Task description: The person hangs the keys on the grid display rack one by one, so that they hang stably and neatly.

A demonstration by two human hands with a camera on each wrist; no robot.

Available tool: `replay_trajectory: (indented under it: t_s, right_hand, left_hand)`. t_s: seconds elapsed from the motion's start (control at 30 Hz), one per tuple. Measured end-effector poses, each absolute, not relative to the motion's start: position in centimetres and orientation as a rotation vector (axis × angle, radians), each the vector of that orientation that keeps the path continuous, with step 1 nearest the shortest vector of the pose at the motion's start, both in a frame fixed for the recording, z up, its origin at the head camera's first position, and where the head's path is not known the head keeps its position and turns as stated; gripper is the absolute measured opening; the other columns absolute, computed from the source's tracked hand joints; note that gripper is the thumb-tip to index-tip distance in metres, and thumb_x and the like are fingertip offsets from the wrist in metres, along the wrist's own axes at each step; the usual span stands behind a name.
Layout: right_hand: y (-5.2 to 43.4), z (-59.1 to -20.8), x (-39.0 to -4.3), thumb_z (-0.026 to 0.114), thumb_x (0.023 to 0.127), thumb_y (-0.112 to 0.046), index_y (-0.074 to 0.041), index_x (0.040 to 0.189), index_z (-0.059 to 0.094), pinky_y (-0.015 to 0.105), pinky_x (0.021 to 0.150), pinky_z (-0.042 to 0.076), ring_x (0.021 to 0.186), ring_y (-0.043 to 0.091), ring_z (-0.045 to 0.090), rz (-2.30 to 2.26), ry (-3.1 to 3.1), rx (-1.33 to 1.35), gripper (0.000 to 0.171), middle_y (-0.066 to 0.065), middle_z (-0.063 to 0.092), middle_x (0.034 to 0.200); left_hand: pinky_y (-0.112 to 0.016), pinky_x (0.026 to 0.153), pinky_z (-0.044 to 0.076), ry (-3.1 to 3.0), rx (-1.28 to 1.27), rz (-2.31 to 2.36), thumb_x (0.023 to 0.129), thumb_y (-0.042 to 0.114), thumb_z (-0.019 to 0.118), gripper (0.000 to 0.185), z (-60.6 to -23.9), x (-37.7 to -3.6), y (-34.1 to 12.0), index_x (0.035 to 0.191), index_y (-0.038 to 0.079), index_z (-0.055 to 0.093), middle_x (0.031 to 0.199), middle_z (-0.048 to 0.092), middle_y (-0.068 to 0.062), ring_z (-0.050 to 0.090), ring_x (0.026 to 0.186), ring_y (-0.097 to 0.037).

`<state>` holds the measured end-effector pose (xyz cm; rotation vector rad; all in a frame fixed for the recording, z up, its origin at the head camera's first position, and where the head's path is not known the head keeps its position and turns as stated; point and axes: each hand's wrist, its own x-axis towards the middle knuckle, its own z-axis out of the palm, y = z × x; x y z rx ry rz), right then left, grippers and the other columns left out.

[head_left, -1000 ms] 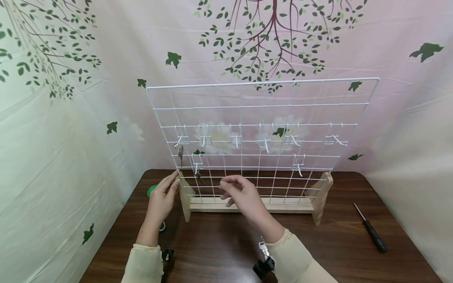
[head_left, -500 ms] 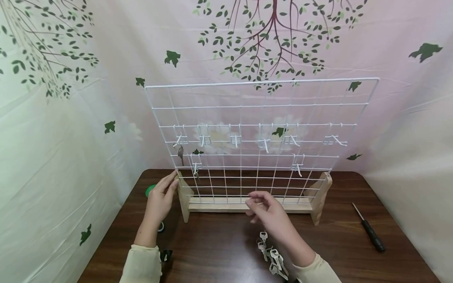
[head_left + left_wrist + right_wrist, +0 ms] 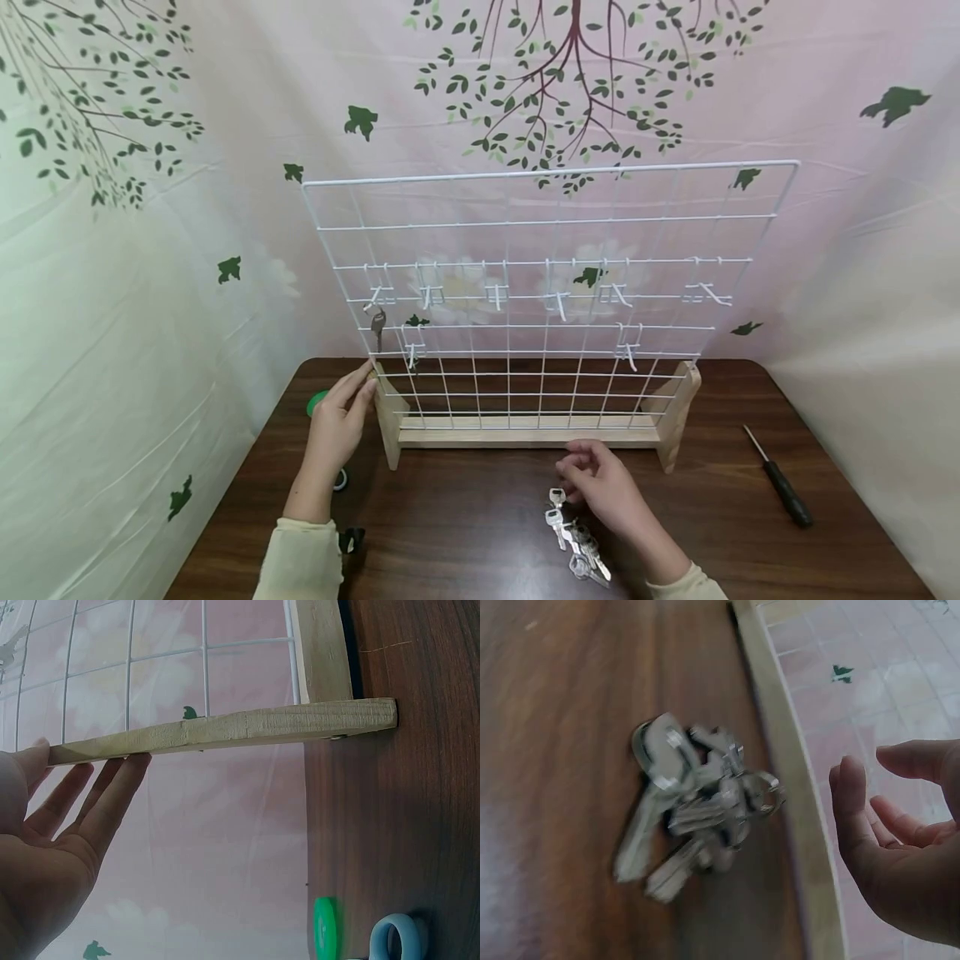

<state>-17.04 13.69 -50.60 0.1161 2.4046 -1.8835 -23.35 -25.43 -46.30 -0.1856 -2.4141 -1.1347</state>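
A white wire grid rack with several hooks stands upright in a wooden stand. My left hand holds the upper end of the stand's left side piece, thumb at its tip and fingers against its outer face. A key hangs at the grid's left end below a hook. Loose on the table lies a small pile of silver keys, some on rings. Beside this pile hovers my right hand, fingers loosely bent with a gap before the thumb and nothing held.
A screwdriver with a black handle lies at the right of the brown table. Behind the left hand are a green round object and a pale blue ring-shaped object. Patterned cloth surrounds the table.
My right hand has moved from the grid's lower middle down and right to the keys, uncovering the pile. My left hand keeps its place on the stand.
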Motion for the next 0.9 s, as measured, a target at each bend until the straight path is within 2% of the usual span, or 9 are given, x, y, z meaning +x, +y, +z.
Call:
replay_trajectory:
  t_s: [0.17, 0.4, 0.67, 0.8, 0.9]
  right_hand:
    - [14.3, -52.1, -17.1, 0.071, 0.099, 0.0, 0.012, 0.132, 0.056, 0.032, 0.062, 0.065, 0.077, 0.021, 0.072, -1.845, 2.428, 0.132, 0.038, 0.021, 0.073, 0.107]
    - [14.6, -53.5, -17.1, 0.074, 0.095, 0.0, 0.011, 0.124, 0.062, 0.031, 0.064, 0.066, 0.076, 0.02, 0.072, -1.763, 2.457, 0.196, 0.034, 0.018, 0.072, 0.102]
    - [14.3, -53.6, -16.7, 0.081, 0.086, -0.002, 0.005, 0.109, 0.07, 0.028, 0.06, 0.062, 0.067, 0.016, 0.07, -1.592, 2.579, 0.182, 0.027, 0.008, 0.074, 0.09]
    - [14.1, -53.4, -16.6, 0.084, 0.081, -0.01, -0.003, 0.1, 0.073, 0.023, 0.064, 0.054, 0.072, 0.01, 0.064, -1.384, 2.739, 0.144, 0.023, 0.0, 0.073, 0.085]
    - [14.0, -53.4, -16.6, 0.085, 0.079, -0.014, -0.007, 0.093, 0.072, 0.022, 0.066, 0.048, 0.074, 0.008, 0.059, -1.255, 2.828, 0.116, 0.021, -0.003, 0.07, 0.081]
  left_hand:
    - [-0.025, 0.084, 0.064, -2.423, -0.172, -1.134, 0.113, 0.026, 0.057, 0.043, -46.3, -23.3, -25.4, 0.155, 0.019, 0.059, 0.152, 0.064, -0.014, 0.077, 0.114, -0.034]
    - [-0.045, 0.09, 0.065, -2.427, -0.166, -1.126, 0.113, 0.027, 0.057, 0.044, -46.4, -23.4, -25.4, 0.156, 0.018, 0.058, 0.152, 0.064, -0.014, 0.074, 0.123, -0.036]
    - [-0.051, 0.093, 0.064, -2.422, -0.17, -1.123, 0.113, 0.027, 0.056, 0.044, -46.6, -23.5, -25.5, 0.156, 0.019, 0.058, 0.153, 0.064, -0.014, 0.071, 0.128, -0.037]
    - [-0.055, 0.097, 0.062, -2.418, -0.169, -1.126, 0.113, 0.027, 0.056, 0.043, -46.6, -23.5, -25.5, 0.156, 0.019, 0.058, 0.153, 0.064, -0.014, 0.068, 0.133, -0.037]
    - [-0.051, 0.095, 0.064, -2.408, -0.183, -1.126, 0.113, 0.025, 0.056, 0.043, -46.6, -23.5, -25.4, 0.155, 0.018, 0.059, 0.152, 0.064, -0.014, 0.069, 0.131, -0.037]
